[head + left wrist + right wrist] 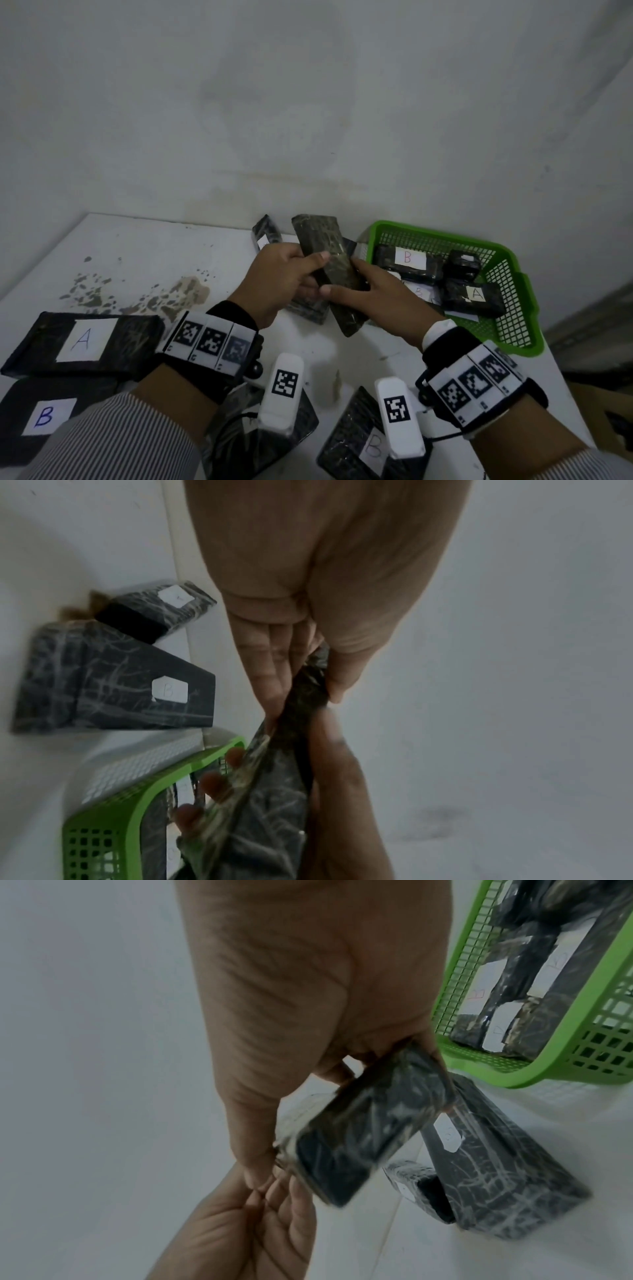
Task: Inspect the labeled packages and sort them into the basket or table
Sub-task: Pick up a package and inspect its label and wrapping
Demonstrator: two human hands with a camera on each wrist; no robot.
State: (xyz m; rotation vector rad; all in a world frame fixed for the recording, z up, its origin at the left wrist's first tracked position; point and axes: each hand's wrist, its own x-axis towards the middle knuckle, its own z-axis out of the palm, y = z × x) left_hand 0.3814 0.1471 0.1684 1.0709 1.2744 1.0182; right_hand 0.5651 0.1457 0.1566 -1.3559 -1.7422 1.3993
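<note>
A dark plastic-wrapped package (334,253) hangs tilted above the white table (154,246), held by both hands, with no label showing on it. My left hand (315,274) pinches its left edge between thumb and fingers. My right hand (342,279) grips its right side, thumb on top and fingers (212,783) behind. The green basket (428,231) stands just right of the hands. Inside it lie a package marked B (407,263), one marked A (474,296) and others partly hidden.
On the table lie packages marked A (82,339) and B (44,416) at the near left, another B (363,442) at the near edge, one at the back (265,233) and one under the hands (308,310). A wall rises behind the table.
</note>
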